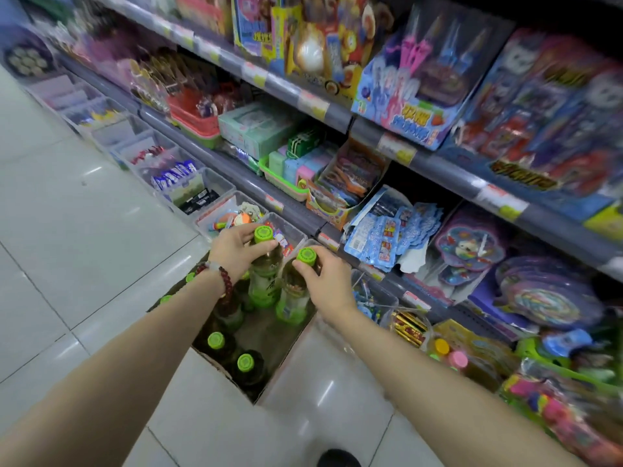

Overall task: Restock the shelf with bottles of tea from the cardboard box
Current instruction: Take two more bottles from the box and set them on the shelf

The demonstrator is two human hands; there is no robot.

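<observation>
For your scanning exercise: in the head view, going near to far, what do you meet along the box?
Shoe → capped bottle in the cardboard box → left hand and right hand on bottle necks → clear bins.

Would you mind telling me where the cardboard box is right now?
In the head view the cardboard box sits open on the tiled floor at lower centre, just left of the shelf's clear bins, under both hands.

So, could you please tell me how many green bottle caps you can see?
6: one in the left hand, one in the right, two near the box front, two partly hidden by the left wrist; more may be hidden.
</observation>
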